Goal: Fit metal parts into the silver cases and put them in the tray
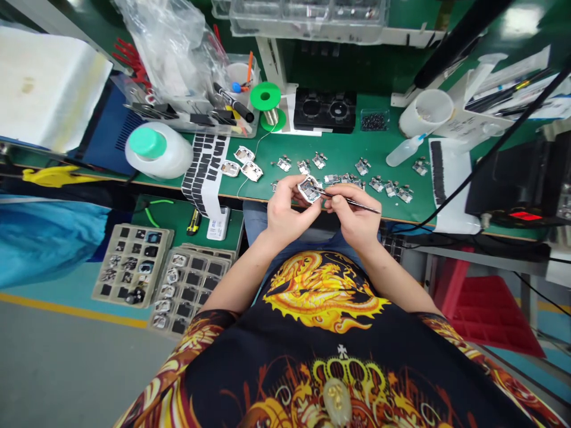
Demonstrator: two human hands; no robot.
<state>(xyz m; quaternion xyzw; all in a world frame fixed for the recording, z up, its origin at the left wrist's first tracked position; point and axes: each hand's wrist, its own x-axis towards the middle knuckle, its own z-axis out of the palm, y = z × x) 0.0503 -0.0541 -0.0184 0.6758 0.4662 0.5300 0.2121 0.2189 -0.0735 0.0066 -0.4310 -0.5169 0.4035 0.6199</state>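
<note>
Between its thumb and fingers my left hand [288, 208] grips a small white casing [307, 189] with electronic parts inside, held up at the bench's front edge. My right hand [354, 217] is closed round dark metal tweezers [357, 203], whose tips reach into the casing. Whether the tips pinch a part is too small to tell. Beyond my hands, several small circuit boards [377, 183] lie on the green bench. Left of them sit three more white casings [252, 171]. A thin wire runs past these from a green solder spool [266, 104].
At left stand a white bottle with a green cap [156, 151] and a strip of black stickers [205, 166]. Right of the boards are a small squeeze bottle [405, 150] and a white cup [426, 113]. Lower left are compartment trays [134, 264]. A black cable [504, 139] crosses the right side.
</note>
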